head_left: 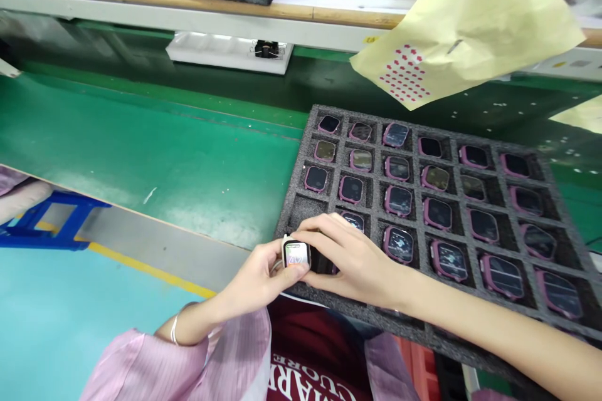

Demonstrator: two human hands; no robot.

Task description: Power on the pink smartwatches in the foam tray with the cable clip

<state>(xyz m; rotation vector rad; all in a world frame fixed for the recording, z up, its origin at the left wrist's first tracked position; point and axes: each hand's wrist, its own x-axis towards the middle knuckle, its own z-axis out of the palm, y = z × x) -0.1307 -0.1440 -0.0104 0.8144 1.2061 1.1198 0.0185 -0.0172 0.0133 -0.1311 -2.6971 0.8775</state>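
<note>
A smartwatch with a lit, light-coloured screen and a pale case is held between both hands, over the near left corner of a grey foam tray. My left hand grips it from the left, with the thumb along the lower edge of its screen. The fingers of my right hand reach in from the right and close on its top and right edge. Purple-rimmed smartwatches sit in the tray's compartments, most with dark screens. My right hand and forearm hide part of the nearest rows.
A green workbench stretches to the left. A white tray with a small black part lies below the raised shelf. Yellow paper with red stickers hangs over the shelf edge. A blue stool stands at left on the floor.
</note>
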